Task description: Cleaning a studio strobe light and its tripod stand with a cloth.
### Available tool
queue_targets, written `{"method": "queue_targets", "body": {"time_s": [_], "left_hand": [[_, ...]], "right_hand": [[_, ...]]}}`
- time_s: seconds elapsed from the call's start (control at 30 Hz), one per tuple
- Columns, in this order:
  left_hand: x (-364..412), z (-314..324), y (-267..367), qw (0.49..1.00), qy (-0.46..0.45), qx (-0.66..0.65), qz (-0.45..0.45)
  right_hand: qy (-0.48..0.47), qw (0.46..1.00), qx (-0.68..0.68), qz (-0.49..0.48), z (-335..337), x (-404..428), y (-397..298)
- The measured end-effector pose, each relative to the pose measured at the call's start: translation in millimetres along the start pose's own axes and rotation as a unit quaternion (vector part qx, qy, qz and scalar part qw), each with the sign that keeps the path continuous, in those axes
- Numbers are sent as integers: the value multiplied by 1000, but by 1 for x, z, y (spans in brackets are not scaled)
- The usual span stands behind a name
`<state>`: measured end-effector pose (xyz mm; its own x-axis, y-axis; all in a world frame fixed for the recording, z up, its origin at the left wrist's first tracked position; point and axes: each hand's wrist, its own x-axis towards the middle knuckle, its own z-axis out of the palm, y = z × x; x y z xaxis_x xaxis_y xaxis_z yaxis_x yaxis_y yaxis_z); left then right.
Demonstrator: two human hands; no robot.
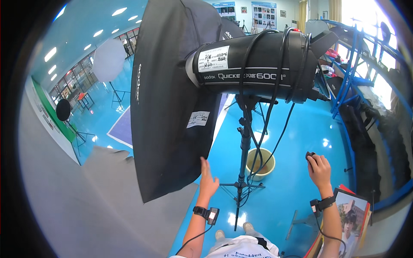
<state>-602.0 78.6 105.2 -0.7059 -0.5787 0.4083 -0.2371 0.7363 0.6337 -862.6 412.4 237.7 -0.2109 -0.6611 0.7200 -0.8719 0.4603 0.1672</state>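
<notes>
A black Godox studio strobe (258, 66) sits on top of a light stand (244, 151), with black cable looped around its body. A large black softbox (174, 106) is fitted at its left end. My left hand (208, 180) is at the softbox's lower right edge, fingers extended; whether they touch the fabric is unclear. To the right of the stand, my right hand (318, 167) grips a small dark object (309, 155), whose kind I cannot tell. Cable hangs from the strobe down along the stand.
A cream bucket (270, 169) stands behind the stand's legs. Grey backdrop material (113, 193) covers the lower left. Blue metal shelving (347, 74) lines the right, above framed pictures (351, 222). Another softbox (109, 59) and a round black reflector (63, 109) stand at left.
</notes>
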Motion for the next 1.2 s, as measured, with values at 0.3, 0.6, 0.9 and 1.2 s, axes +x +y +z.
{"method": "queue_targets", "body": {"time_s": [0.3, 0.6, 0.9, 1.2], "left_hand": [[34, -63, 47, 966, 174, 11, 189], [63, -121, 51, 958, 196, 206, -43], [79, -92, 48, 962, 139, 214, -97], [105, -53, 44, 980, 96, 115, -133]], "right_hand": [[-36, 999, 31, 15, 23, -10, -14], [-61, 995, 56, 52, 38, -54, -30], [-102, 985, 73, 118, 42, -113, -37], [-128, 971, 71, 191, 32, -166, -45]]}}
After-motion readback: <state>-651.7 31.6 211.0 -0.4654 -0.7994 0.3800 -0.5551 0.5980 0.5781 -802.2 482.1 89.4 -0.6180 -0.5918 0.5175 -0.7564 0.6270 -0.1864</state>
